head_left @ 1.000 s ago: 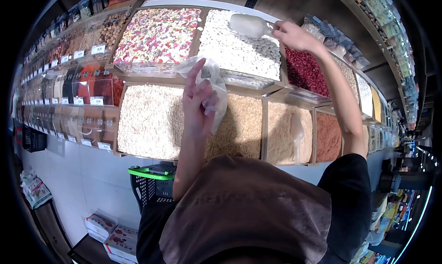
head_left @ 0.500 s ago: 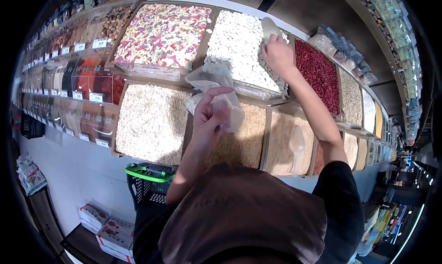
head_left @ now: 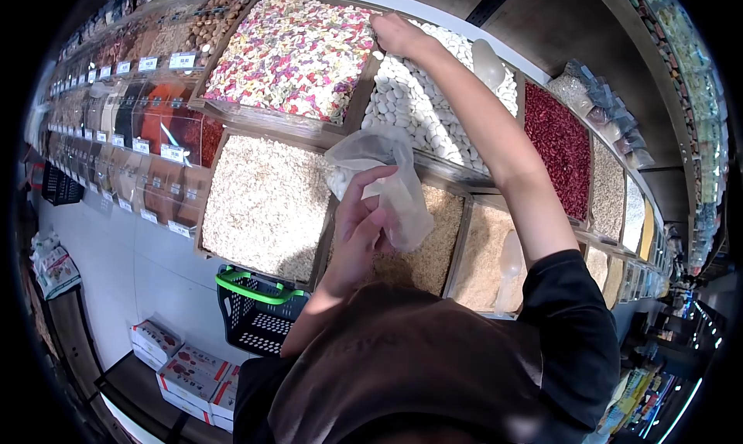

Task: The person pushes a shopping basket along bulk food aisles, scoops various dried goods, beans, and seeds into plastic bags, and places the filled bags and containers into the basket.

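My left hand (head_left: pixel 361 231) holds a clear plastic bag (head_left: pixel 410 208) by its side, its mouth gaping upward above the lower bins. Something white shows through the bag's left part. My right hand (head_left: pixel 396 34) reaches far forward to the wooden divider between the bin of colourful dried pieces (head_left: pixel 290 57) and the bin of white beans (head_left: pixel 433 96). Its fingers are bent together at the colourful bin's edge; whatever they pinch is too small to see. A pale plastic scoop (head_left: pixel 488 65) rests on the white beans, apart from my hand.
Dark red beans (head_left: pixel 553 142) fill the bin to the right. Pale flakes (head_left: pixel 267 204) lie in the lower left bin. Another scoop (head_left: pixel 510 262) sits in a lower grain bin. A black basket with a green handle (head_left: pixel 259 289) stands below, near stacked boxes (head_left: pixel 190 374).
My right hand has let go of the scoop in the white beans and moved left to the divider. The bag in my left hand shows a wider mouth.
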A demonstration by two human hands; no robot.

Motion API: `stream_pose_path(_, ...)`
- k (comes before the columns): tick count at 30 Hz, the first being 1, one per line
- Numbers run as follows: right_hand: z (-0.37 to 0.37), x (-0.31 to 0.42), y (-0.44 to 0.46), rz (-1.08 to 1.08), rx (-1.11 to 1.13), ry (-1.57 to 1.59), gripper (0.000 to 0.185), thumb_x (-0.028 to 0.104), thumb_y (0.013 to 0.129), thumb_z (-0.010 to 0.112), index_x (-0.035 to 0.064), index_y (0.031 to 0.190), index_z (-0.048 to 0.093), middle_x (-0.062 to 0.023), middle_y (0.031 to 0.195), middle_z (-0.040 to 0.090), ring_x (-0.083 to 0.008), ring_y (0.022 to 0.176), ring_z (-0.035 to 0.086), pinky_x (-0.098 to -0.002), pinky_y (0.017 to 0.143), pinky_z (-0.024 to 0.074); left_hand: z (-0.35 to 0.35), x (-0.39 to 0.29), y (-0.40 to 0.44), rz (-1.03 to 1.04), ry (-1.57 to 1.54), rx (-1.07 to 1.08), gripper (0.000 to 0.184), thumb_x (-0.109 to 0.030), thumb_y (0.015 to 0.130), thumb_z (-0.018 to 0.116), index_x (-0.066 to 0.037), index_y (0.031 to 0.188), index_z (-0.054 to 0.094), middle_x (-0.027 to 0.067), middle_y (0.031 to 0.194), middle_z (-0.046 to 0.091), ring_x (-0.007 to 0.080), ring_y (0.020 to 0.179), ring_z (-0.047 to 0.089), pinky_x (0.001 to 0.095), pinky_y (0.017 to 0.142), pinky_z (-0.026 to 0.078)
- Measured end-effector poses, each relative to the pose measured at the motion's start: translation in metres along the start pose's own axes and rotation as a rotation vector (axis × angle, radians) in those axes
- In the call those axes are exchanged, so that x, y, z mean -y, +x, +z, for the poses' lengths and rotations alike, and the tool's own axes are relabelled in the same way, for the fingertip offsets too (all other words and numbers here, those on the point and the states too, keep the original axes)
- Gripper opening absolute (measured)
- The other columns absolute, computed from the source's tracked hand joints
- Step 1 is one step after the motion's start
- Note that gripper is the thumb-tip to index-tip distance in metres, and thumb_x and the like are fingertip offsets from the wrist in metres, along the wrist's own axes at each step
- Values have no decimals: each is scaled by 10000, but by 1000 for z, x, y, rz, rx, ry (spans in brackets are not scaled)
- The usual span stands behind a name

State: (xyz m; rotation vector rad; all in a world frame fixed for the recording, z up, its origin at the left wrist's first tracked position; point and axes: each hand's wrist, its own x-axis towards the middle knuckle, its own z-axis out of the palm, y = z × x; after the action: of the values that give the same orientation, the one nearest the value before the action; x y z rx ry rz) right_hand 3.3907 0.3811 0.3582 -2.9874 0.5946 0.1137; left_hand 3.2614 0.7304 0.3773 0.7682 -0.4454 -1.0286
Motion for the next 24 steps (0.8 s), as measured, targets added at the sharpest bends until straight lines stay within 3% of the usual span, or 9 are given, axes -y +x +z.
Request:
stream_pose_path(2, 2, -4, -2, -14, -29, 35, 251, 47, 876, 544, -33, 1113, 572, -260, 1136, 618, -395, 1097, 603, -453, 892, 517, -9, -3, 1, 18, 8, -3, 477, -239, 960, 551, -16, 1355, 402, -3, 618, 525, 41, 478, 409, 192, 447, 304)
stream_pose_path(4, -7, -5, -13, -5, -6, 149, 190, 81, 873, 559, -15, 1036, 570, -230, 965, 663, -382, 947, 640, -454, 820, 505, -16, -7, 4, 125, 52, -6, 335, -241, 969, 517, 2, 1194, 475, 1, 596, 493, 56, 470, 396, 199, 451, 312)
stream_pose_path(5, -11, -4, -19, -4, -3, 146, 190, 81, 873, 559, -15, 1036, 570, -230, 965, 663, -382, 947, 640, -454, 820, 505, -21, -7, 5, 124, 48, -6, 335, -241, 969, 517, 2, 1194, 475, 1, 596, 493, 56, 470, 396, 199, 451, 312)
stream_pose_path(8, -7, -7, -28, -195, -46, 209, 124, 94, 869, 570, -1, 945, 546, -185, 826, 643, -344, 817, 635, -433, 761, 487, -30, -11, 6, 117, 83, -67, 229, -250, 973, 477, -47, 866, 465, 19, 584, 462, 74, 467, 390, 213, 443, 313)
stream_pose_path(16, 5, 10, -34, -276, 28, 36, 260, 17, 863, 484, -43, 1111, 537, -259, 980, 644, -406, 967, 634, -479, 824, 498, -48, -10, -1, -24, 9, -313, 285, -287, 984, 434, -92, 777, 454, 2, 589, 395, 88, 481, 366, 219, 424, 299)
stream_pose_path(19, -5, 20, -37, -192, 146, 79, 250, 14, 870, 468, -65, 1099, 526, -276, 977, 639, -409, 967, 635, -481, 820, 499, -54, -5, -8, -45, -30, -339, 297, -302, 988, 425, -96, 775, 455, -1, 587, 390, 89, 480, 371, 221, 415, 292)
stream_pose_path(23, 8, 17, -33, -197, 115, 61, 241, 12, 870, 460, -60, 1087, 535, -283, 979, 636, -408, 977, 628, -488, 845, 487, -49, -5, -14, -96, -56, -359, 358, -372, 1006, 400, -97, 788, 472, 1, 580, 406, 92, 470, 384, 222, 412, 294)
stream_pose_path(24, 0, 25, -36, -149, 188, 23, 300, 21, 857, 476, -67, 1111, 608, -252, 1174, 612, -355, 1111, 612, -427, 932, 502, -47, -5, -13, -105, -67, -366, 388, -410, 1011, 392, -101, 797, 485, 0, 578, 419, 95, 464, 389, 226, 411, 296)
